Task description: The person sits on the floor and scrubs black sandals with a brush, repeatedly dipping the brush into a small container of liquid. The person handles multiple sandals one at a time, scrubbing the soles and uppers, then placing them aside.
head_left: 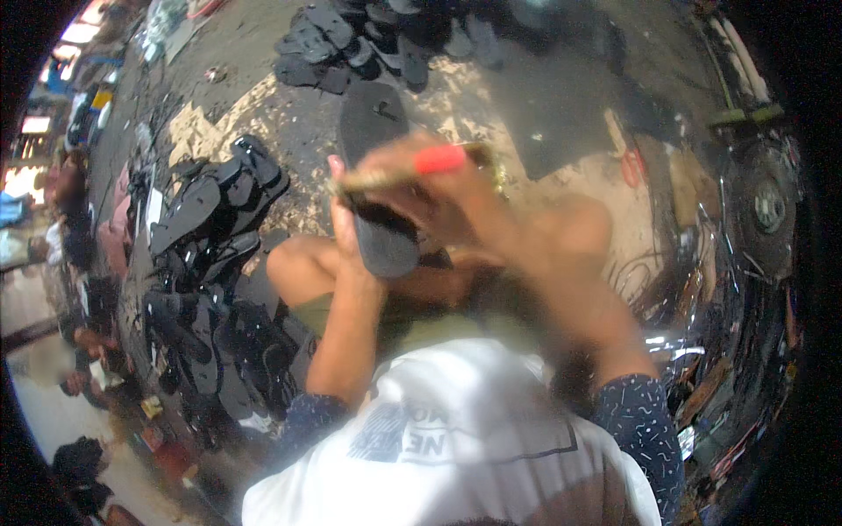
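A dark grey flip-flop sole [369, 118] is held upright above my lap, its wide end pointing away from me. My left hand [345, 219] is closed round its left edge and underside, with the thumb side partly hidden. My right hand [452, 197], smeared by motion, is closed over the middle of the sole. In it is a long yellowish-brown tool with bristle-like edges [377, 178], apparently a brush. A bright red piece [438, 159] shows at the fingers; whether it belongs to the tool cannot be made out.
Piles of black flip-flops lie to my left [197, 215] and at the far side [324, 44]. Dark sheet material [544, 123] and red-handled scissors [631, 167] lie at the right. Beyond them stands a round dark machine part or wheel [769, 206]. People sit at the far left.
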Available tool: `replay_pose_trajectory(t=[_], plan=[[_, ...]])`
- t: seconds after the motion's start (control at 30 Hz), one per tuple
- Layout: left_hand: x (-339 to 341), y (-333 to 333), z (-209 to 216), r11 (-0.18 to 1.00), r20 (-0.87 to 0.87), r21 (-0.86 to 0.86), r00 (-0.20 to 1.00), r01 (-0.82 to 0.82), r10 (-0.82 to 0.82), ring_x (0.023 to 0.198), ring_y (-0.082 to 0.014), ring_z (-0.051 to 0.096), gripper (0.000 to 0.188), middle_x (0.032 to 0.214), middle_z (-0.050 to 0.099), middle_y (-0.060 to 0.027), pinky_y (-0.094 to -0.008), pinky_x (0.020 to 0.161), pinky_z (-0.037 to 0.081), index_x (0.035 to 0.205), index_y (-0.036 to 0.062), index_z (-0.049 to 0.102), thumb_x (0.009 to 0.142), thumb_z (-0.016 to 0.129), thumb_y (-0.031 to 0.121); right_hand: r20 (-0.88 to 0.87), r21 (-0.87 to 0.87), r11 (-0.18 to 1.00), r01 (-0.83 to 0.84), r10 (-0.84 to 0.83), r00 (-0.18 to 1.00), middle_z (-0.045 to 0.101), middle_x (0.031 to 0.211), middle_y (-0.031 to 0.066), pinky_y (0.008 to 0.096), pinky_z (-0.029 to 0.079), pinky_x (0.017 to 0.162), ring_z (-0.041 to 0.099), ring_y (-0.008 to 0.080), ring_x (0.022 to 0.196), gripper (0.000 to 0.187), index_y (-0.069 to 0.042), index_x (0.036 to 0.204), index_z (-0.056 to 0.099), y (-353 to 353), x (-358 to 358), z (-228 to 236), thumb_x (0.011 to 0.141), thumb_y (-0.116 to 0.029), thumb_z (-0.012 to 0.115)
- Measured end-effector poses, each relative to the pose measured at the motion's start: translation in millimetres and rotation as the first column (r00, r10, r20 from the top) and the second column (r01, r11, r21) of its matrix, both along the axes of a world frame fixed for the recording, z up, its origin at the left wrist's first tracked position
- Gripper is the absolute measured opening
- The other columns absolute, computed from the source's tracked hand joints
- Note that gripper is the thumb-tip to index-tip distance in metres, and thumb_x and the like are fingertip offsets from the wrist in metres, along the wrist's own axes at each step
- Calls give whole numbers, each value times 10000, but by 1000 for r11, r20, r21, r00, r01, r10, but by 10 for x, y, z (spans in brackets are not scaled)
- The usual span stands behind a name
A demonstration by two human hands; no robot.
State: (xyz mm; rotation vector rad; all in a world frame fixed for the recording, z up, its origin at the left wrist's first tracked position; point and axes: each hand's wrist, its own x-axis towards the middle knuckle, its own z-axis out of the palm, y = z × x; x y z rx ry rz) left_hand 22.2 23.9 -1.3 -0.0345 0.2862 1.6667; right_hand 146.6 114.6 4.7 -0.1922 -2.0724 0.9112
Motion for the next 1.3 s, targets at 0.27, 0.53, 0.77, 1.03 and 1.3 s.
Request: replay_pose_trajectory(t=[0.27, 0.53, 0.77, 1.03, 1.3], plan=[[-32, 395, -259, 958, -239, -221, 942, 185, -237, 857, -304, 690, 658, 1038, 668, -185, -466, 792, 589, 1187, 29, 591, 955, 435, 624, 65, -263, 963, -54, 74, 995, 660, 1068, 96, 371, 488, 900, 624, 237, 1048, 234, -51, 1091, 674, -334, 498, 149, 880, -151, 680], [301, 2363, -758, 906, -513, -424, 830, -25, -217, 1132, -250, 600, 687, 1140, 641, -146, -372, 863, 522, 1372, 84, 454, 951, 455, 627, 71, -489, 810, 322, -332, 941, 615, 1066, 68, 301, 462, 923, 584, 158, 1020, 251, -28, 1123, 595, -7, 1146, 870, 891, -71, 681], [-686, 1514, -556, 919, -985, -89, 171, -384, -24, 498, -58, 442, 410, 660, 508, 28, -253, 453, 374, 1065, 74, 702, 987, 548, 446, 206, -740, 418, 526, -603, 770, 606, 1120, 32, 285, 455, 904, 554, 121, 1022, 259, -22, 1161, 601, 168, 1308, 373, 936, -137, 660], [-3812, -786, -499, 588, 24, 211, -597, -781, -802, 1200, -338, 528, 528, 1327, 553, -77, -565, 937, 438, 1329, 229, 526, 821, 667, 255, 301, -544, 557, 627, -568, 766, 604, 1110, 57, 296, 421, 947, 542, 142, 1028, 339, 3, 1219, 561, 322, 1205, 142, 952, -187, 648], [-3718, -1300, -95, 826, -371, 126, -798, -550, -475, 1102, -335, 606, 336, 1189, 642, -180, -390, 948, 463, 1273, 68, 600, 957, 490, 102, 722, -356, 808, 469, -80, 687, 696, 1120, 173, 375, 504, 899, 681, 278, 1015, 356, -33, 1158, 673, 537, 647, -384, 886, -260, 706]])
